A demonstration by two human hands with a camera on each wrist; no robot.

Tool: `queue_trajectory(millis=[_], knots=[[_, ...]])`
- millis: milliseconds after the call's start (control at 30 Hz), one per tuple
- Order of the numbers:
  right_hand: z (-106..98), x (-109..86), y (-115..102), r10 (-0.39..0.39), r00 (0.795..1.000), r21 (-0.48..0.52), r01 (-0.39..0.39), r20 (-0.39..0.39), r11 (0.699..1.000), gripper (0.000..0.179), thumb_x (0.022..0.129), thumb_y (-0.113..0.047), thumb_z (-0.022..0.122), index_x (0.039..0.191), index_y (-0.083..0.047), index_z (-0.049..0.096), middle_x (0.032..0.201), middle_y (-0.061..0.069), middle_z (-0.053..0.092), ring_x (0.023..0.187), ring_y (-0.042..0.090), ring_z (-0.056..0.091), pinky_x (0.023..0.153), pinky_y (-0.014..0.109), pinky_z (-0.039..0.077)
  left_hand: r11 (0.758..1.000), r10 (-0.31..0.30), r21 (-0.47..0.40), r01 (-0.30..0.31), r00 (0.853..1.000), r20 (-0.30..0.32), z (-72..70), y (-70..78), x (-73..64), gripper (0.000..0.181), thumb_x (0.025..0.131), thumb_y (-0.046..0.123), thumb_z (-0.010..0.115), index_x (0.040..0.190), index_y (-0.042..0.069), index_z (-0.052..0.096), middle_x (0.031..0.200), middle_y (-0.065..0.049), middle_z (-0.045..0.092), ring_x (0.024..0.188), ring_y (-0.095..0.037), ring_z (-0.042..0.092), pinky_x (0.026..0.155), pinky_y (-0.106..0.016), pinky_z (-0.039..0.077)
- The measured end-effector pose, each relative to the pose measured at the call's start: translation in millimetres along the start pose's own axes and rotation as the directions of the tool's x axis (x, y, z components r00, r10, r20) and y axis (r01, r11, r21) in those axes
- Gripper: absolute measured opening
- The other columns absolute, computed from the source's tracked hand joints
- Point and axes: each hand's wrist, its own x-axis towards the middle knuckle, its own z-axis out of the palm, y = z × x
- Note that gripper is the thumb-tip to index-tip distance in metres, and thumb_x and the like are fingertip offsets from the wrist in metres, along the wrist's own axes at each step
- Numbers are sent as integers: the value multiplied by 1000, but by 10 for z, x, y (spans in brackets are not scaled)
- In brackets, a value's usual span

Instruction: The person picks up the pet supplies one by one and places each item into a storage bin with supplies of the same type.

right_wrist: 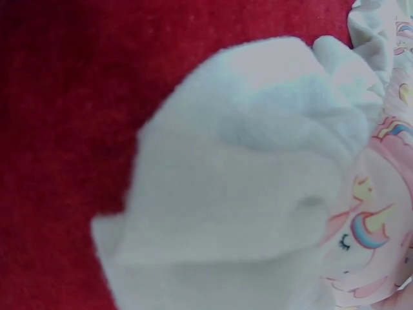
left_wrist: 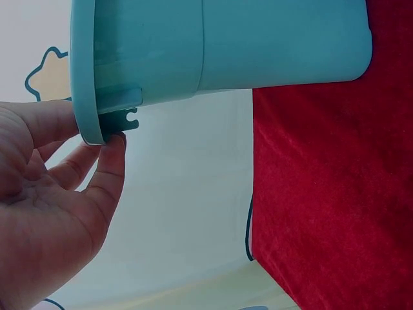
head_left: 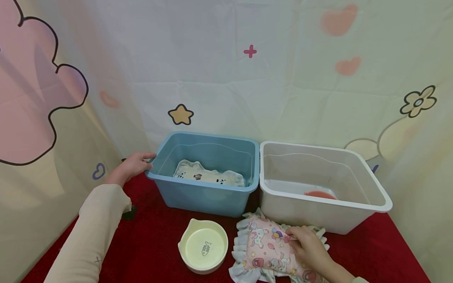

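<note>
My left hand (head_left: 133, 166) grips the left rim of a blue plastic bin (head_left: 201, 196). In the left wrist view its thumb and fingers pinch the bin's lip from both sides. Inside that bin lies a white cushion (head_left: 198, 173) with a wavy edge and small animal prints. My right hand (head_left: 311, 249) pinches the upper face of a small pink pillow (head_left: 263, 243) with white ruffled edges and cartoon prints. The pillow lies on the red cloth against the white bin's front. Up close in the right wrist view, the ruffle (right_wrist: 239, 174) hides the right fingers.
A white plastic bin (head_left: 311, 212) stands right of the blue one, with an orange-red object (head_left: 320, 194) partly visible inside. A pale yellow bowl (head_left: 205, 245) with ear-shaped points and a fishbone print sits in front. Red cloth (head_left: 148, 247) covers the table; a printed curtain (head_left: 219, 70) hangs behind.
</note>
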Motion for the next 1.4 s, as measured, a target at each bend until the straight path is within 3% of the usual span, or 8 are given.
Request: queue_trajectory(millis=[200,433,700,1400], knots=[[-19,10,-4,-11,1000,20,11,4,1000,23,67,-1,71,77,-20,60,72,-13,58,68,1,46,61,20,43,1000,-8,-6,8,1000,-4,2,6,3,53,91,5,38,139,-3,18,142,-29,17,126,-47,24,99,-52,31],[-80,33,-28,38,997,43,-41,70,998,21,71,-2,68,78,-20,61,74,-14,57,70,2,47,63,22,44,1000,-14,0,14,1000,-3,1,3,8,53,90,5,38,139,-2,18,142,-29,16,126,-47,23,99,-52,31],[-142,36,-38,-3,999,28,1,43,1000,19,70,-4,70,76,-21,61,74,-15,58,69,1,47,63,21,46,1000,10,15,-10,1000,-4,6,7,9,52,90,4,38,138,-4,19,141,-30,17,126,-48,23,99,-52,31],[-371,44,-98,-7,994,22,5,109,1000,23,71,-2,68,81,-22,63,80,-13,61,72,2,48,66,22,48,1000,4,13,-4,1000,-3,1,6,8,53,90,3,38,138,-4,18,141,-30,18,125,-48,23,99,-54,30]])
